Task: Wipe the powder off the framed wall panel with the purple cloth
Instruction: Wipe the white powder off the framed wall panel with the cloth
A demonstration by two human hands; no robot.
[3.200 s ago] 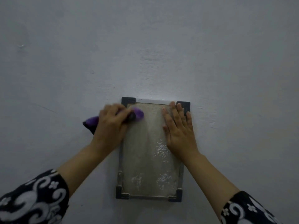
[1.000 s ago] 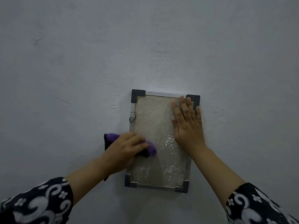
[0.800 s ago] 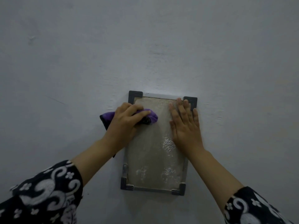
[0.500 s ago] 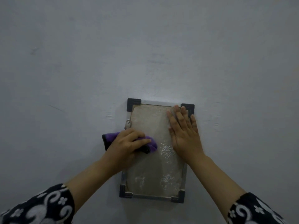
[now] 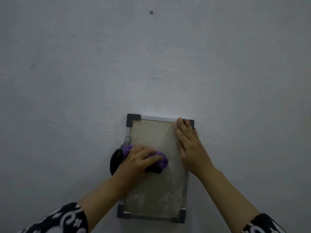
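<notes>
A small framed panel (image 5: 151, 137) with dark corner pieces and a metal rim hangs on the grey wall. Its pale surface carries faint smears and a patch of white powder (image 5: 173, 167) near the right middle. My left hand (image 5: 136, 163) grips the bunched purple cloth (image 5: 161, 159) and presses it against the panel's left middle; a dark part of the cloth sticks out to the left. My right hand (image 5: 190, 145) lies flat with straight fingers on the panel's upper right edge, its fingertips at the top right corner.
The bare grey wall (image 5: 84, 81) surrounds the panel on all sides. A small dark screw or hole (image 5: 151, 12) sits high above the panel. A metal clip (image 5: 127, 139) is fixed on the frame's left rim. Patterned black-and-white sleeves show at the bottom corners.
My left hand with the cloth went up the panel, then down again to its middle. The powder patches near the bottom look thinner. My right hand stayed flat on the upper right edge.
</notes>
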